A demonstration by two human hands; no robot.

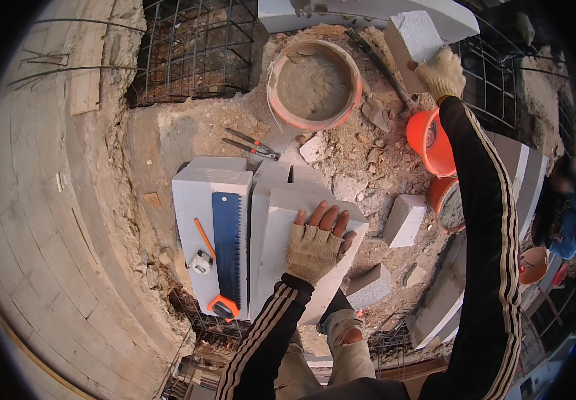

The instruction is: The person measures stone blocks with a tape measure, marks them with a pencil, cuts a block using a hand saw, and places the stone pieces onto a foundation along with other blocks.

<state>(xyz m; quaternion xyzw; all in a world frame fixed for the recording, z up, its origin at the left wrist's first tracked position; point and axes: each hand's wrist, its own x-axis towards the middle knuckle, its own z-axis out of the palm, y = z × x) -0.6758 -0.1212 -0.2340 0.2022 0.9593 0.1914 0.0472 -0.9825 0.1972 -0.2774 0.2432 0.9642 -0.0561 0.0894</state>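
Note:
My left hand point(316, 250), in a fingerless knitted glove, lies flat on a white lightweight block point(288, 213) with its bare fingers spread. Stretched out to the far right, my right hand point(443, 73) wears a similar glove and grips the end of another white block point(413, 37), which stands tilted; its fingertips are partly hidden. Left of my left hand, a further block point(188, 200) carries a handsaw point(227, 233) with a blue blade and orange handle, an orange pencil point(204, 238) and a white tape measure point(201, 263).
A round tub of wet mortar point(315, 83) stands ahead, near pincers point(253, 145) and a long dark-handled tool point(381, 67). Orange buckets point(431, 143) sit beneath my right arm. Rebar mesh point(198, 50) crosses a pit at far left. Rubble surrounds a small block point(405, 220). Another person point(565, 213) is at right.

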